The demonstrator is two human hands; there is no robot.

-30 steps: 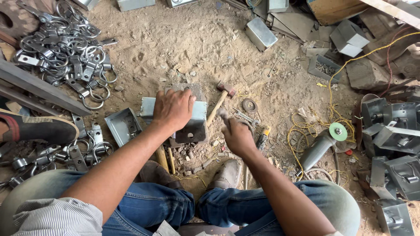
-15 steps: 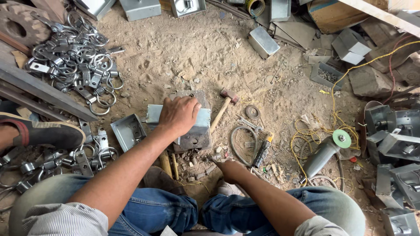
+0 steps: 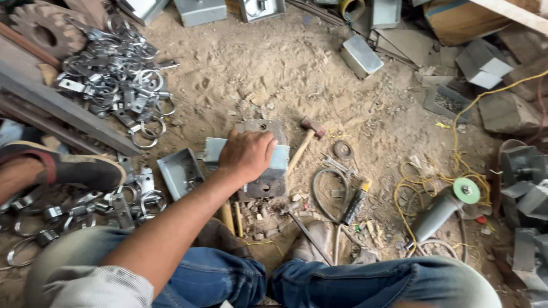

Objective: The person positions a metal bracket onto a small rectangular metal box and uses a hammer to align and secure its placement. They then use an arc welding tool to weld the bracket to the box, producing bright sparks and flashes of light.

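Beside hammer [image 3: 305, 142], right hand gone.

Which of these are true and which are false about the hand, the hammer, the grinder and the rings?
1. The left hand presses on a metal box. True.
2. The hammer is held in a hand. False: it lies on the dirt, untouched.
3. The grinder has a green disc. True.
4. The metal rings are piled at the right. False: they lie at the upper left.
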